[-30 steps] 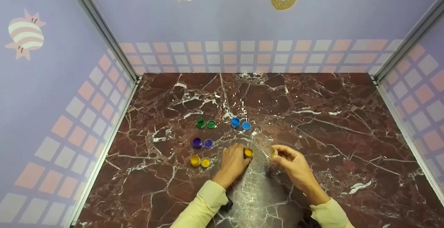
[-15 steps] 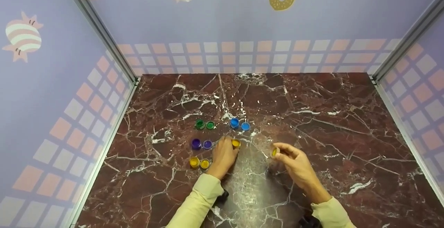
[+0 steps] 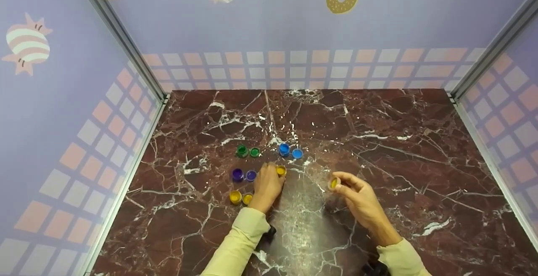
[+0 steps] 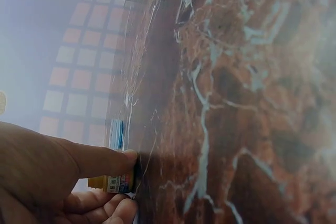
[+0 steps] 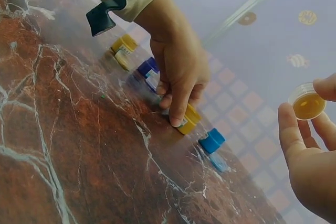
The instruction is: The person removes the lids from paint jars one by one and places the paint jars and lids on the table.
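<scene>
My left hand [image 3: 268,185] grips a small open paint jar [image 3: 281,170] of yellow paint, which stands on the table beside the purple lid. In the left wrist view the thumb and fingers are round the labelled jar [image 4: 119,183]. My right hand [image 3: 360,198] pinches a clear round lid [image 3: 334,183] with yellow paint inside, held up off the table to the right. The right wrist view shows that lid [image 5: 308,105] tilted between thumb and fingers. At the left another open yellow jar [image 3: 235,197] stands by its lid [image 3: 248,199], partly behind my left wrist.
A purple jar [image 3: 238,175] and its lid [image 3: 251,175] lie left of my left hand. Farther back are a green jar [image 3: 242,151] with its lid [image 3: 254,152] and a blue jar [image 3: 284,149] with its lid [image 3: 297,153]. Patterned walls border the marble-look table [image 3: 403,150].
My left hand has moved the yellow jar left and away from me, over beside the purple lid. The right hand stays nearly in place, its lid turned more toward the head camera.
</scene>
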A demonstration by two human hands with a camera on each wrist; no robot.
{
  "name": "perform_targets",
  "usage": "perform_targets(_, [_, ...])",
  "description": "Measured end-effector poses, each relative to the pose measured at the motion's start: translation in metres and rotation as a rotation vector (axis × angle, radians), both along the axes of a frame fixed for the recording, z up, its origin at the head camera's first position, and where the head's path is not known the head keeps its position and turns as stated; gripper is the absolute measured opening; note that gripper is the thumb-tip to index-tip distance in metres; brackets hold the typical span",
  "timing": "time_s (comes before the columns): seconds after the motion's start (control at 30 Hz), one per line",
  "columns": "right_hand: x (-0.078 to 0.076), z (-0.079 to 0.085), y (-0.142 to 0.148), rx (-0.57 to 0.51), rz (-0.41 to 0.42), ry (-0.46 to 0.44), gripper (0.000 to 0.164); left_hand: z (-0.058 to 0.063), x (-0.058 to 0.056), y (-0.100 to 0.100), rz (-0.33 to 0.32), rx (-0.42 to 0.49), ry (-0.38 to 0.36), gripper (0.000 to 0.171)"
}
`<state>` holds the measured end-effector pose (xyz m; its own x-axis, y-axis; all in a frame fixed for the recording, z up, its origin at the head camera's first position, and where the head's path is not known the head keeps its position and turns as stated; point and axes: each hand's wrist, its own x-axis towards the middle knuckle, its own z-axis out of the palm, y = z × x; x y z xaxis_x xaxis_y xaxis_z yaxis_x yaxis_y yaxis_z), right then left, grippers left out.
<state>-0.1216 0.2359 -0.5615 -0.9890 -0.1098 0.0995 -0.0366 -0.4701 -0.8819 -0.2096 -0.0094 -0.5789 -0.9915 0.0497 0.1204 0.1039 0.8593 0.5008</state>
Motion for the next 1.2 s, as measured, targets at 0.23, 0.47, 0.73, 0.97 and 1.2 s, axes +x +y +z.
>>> perform_targets(0.23, [-0.003, 0.001, 0.001, -0.058, 0.039, 0.016, 0.032, 0.001, -0.001, 0.0, 0.001, 0.014, -0.014, 0.03])
perform_targets(0.47, [-0.005, 0.005, 0.002, -0.105, 0.083, 0.022, 0.033, 0.002, -0.001, 0.0, -0.005, 0.04, -0.003, 0.027])
perform_targets(0.73, [-0.014, 0.008, -0.004, -0.135, 0.085, 0.031, 0.034, 0.001, -0.003, 0.0, -0.012, 0.052, -0.022, 0.027])
perform_targets(0.97, [-0.022, 0.008, -0.007, -0.127, 0.108, 0.041, 0.034, 0.002, -0.002, 0.0, -0.017, 0.043, -0.024, 0.026])
perform_targets(1.2, [-0.025, 0.01, -0.011, -0.105, 0.111, 0.028, 0.039, 0.003, -0.002, -0.001, -0.012, 0.067, -0.039, 0.027])
